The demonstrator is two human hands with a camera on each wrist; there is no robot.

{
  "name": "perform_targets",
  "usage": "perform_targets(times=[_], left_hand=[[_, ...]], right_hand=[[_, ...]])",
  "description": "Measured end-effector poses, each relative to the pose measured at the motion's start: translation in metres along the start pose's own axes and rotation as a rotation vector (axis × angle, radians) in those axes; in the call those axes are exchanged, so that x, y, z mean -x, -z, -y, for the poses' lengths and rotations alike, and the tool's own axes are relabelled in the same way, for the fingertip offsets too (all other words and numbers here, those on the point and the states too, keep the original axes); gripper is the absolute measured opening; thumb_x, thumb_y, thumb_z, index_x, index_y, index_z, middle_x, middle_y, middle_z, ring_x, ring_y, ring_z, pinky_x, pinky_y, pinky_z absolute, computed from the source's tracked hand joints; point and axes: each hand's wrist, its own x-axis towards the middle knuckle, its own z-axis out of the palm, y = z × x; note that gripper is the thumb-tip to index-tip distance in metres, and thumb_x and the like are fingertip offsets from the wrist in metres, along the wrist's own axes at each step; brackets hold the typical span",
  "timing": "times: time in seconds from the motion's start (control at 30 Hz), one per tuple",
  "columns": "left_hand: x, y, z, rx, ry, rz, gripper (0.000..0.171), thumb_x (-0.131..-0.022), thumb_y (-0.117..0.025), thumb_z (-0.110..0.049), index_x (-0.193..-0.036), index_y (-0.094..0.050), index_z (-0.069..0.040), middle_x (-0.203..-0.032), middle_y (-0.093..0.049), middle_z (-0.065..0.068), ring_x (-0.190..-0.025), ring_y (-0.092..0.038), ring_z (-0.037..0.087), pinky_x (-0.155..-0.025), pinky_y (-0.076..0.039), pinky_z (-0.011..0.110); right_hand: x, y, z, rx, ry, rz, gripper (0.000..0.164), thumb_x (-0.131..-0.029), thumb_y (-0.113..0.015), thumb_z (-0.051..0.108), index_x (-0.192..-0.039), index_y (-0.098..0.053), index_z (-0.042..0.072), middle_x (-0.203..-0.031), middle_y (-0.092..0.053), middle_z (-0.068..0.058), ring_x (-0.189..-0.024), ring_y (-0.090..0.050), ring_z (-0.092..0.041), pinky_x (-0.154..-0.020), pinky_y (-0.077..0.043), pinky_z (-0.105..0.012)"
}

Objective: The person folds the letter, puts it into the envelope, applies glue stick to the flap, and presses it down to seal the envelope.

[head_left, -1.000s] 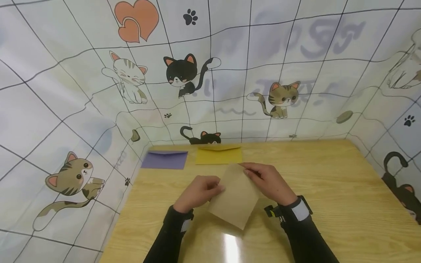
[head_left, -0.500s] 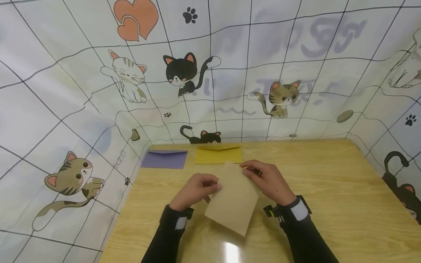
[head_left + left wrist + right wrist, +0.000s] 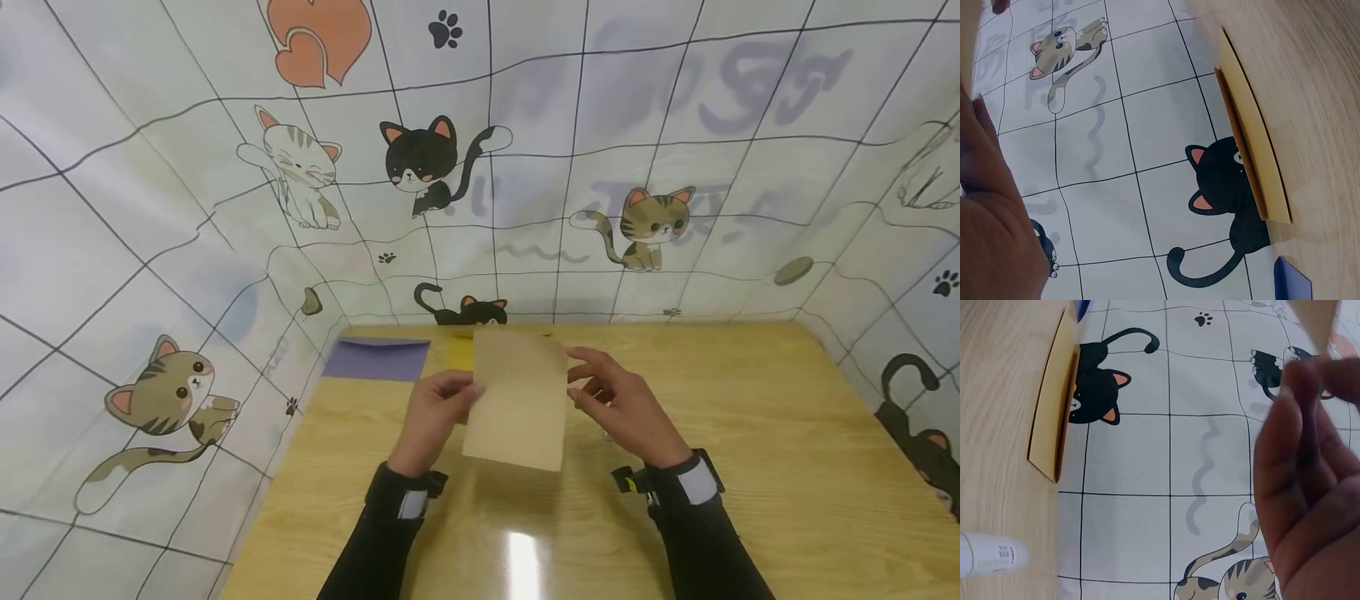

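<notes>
A plain tan paper sheet (image 3: pixel 517 400) is held up above the table in the head view, its broad face toward me. My left hand (image 3: pixel 435 417) pinches its left edge, thumb in front. Beside the right edge is my right hand (image 3: pixel 626 408), fingers loosely bent and thumb apart from the index finger. Whether a fingertip touches the paper is unclear. In the right wrist view a blurred tip of the sheet (image 3: pixel 1317 322) shows just above the right hand (image 3: pixel 1310 487). The left wrist view shows mostly the side of the left hand (image 3: pixel 997 219).
A purple envelope (image 3: pixel 377 358) lies at the table's back left. Next to it is a yellow envelope (image 3: pixel 460 354), mostly covered by the paper. A white cylinder with printed lettering (image 3: pixel 991 553) appears low in the right wrist view. Cat-printed cloth (image 3: pixel 540 192) encloses the wooden table (image 3: pixel 750 433).
The tan sheet has risen and turned more upright, now covering much of the yellow envelope. My left hand moved up with it. The right hand's fingers have shifted from its upper corner to beside its edge.
</notes>
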Motion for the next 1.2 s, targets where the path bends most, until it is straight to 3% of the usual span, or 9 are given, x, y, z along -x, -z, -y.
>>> perform_targets(times=[0.13, 0.23, 0.37, 0.5, 0.7, 0.8, 0.97, 1.07, 1.2], left_hand=[[0.000, -0.003, -0.002, 0.043, 0.011, -0.023, 0.021, -0.107, -0.078, -0.012, -0.122, -0.080, 0.002, -0.090, -0.070, -0.007, -0.075, -0.061, 0.009, -0.070, -0.059, 0.024], [0.000, -0.005, -0.003, 0.079, 0.037, -0.013, 0.021, -0.107, -0.077, -0.010, -0.123, -0.078, 0.004, -0.091, -0.071, -0.007, -0.075, -0.059, 0.009, -0.070, -0.057, 0.023], [0.002, -0.009, -0.006, 0.120, 0.074, 0.029, 0.028, -0.106, -0.077, -0.008, -0.132, -0.073, 0.002, -0.096, -0.076, -0.009, -0.077, -0.061, 0.009, -0.071, -0.057, 0.024], [0.005, -0.010, -0.009, 0.143, 0.057, 0.085, 0.029, -0.107, -0.075, -0.005, -0.134, -0.069, 0.001, -0.096, -0.079, -0.010, -0.077, -0.065, 0.008, -0.075, -0.063, 0.026], [0.011, -0.011, -0.013, 0.213, -0.080, 0.194, 0.036, -0.115, -0.061, -0.009, -0.143, -0.066, 0.011, -0.132, -0.080, 0.020, -0.109, -0.086, 0.013, -0.096, -0.071, 0.037], [0.015, -0.017, -0.015, 0.215, -0.178, 0.159, 0.041, -0.113, -0.066, -0.012, -0.147, -0.066, 0.011, -0.141, -0.075, 0.029, -0.114, -0.084, 0.012, -0.100, -0.070, 0.036], [0.021, -0.028, -0.018, 0.120, -0.303, -0.052, 0.028, -0.103, -0.083, -0.006, -0.126, -0.077, 0.009, -0.116, -0.084, 0.025, -0.093, -0.083, 0.006, -0.090, -0.072, 0.035], [0.022, -0.026, -0.019, 0.032, -0.338, -0.133, 0.016, -0.100, -0.084, -0.001, -0.114, -0.082, 0.007, -0.102, -0.084, 0.026, -0.080, -0.080, 0.004, -0.081, -0.072, 0.032], [0.023, -0.018, -0.022, -0.123, -0.291, -0.019, 0.013, -0.099, -0.087, -0.004, -0.112, -0.087, -0.004, -0.095, -0.085, 0.019, -0.075, -0.077, 0.004, -0.074, -0.068, 0.027]], right_hand=[[0.001, -0.002, 0.000, 0.039, 0.132, 0.024, 0.073, -0.102, -0.079, -0.005, -0.163, -0.045, 0.017, -0.129, -0.081, -0.022, -0.088, -0.078, -0.008, -0.076, -0.062, -0.027], [0.000, -0.004, 0.001, 0.028, 0.155, 0.039, 0.068, -0.099, -0.075, -0.012, -0.157, -0.059, 0.019, -0.117, -0.082, -0.013, -0.086, -0.073, -0.004, -0.075, -0.061, -0.026], [-0.001, -0.009, 0.001, 0.028, 0.125, 0.025, 0.053, -0.096, -0.066, -0.017, -0.129, -0.086, 0.018, -0.104, -0.083, 0.000, -0.096, -0.069, -0.003, -0.078, -0.058, -0.024], [0.000, -0.013, 0.004, 0.012, 0.081, -0.062, 0.041, -0.098, -0.069, -0.015, -0.119, -0.090, 0.014, -0.112, -0.087, -0.004, -0.109, -0.076, -0.006, -0.084, -0.062, -0.025], [-0.001, -0.023, 0.010, -0.237, -0.031, -0.208, 0.017, -0.107, -0.075, 0.003, -0.093, -0.084, 0.004, -0.090, -0.084, -0.003, -0.085, -0.078, -0.008, -0.078, -0.064, -0.024], [-0.001, -0.026, 0.012, -0.327, -0.105, -0.220, 0.023, -0.110, -0.073, 0.009, -0.092, -0.085, 0.002, -0.086, -0.084, 0.007, -0.083, -0.078, -0.013, -0.081, -0.064, -0.025], [-0.003, -0.021, 0.012, -0.278, -0.162, -0.046, 0.030, -0.111, -0.073, 0.016, -0.086, -0.080, 0.002, -0.081, -0.070, 0.011, -0.079, -0.067, -0.006, -0.080, -0.061, -0.029], [-0.003, -0.014, 0.015, -0.166, -0.161, -0.034, 0.017, -0.109, -0.077, 0.020, -0.107, -0.079, 0.003, -0.110, -0.076, -0.005, -0.104, -0.074, -0.019, -0.097, -0.064, -0.045], [-0.002, -0.010, 0.031, -0.039, -0.114, -0.067, 0.052, -0.107, -0.081, 0.027, -0.155, -0.066, 0.011, -0.166, -0.064, -0.013, -0.150, -0.062, -0.039, -0.118, -0.054, -0.068]])
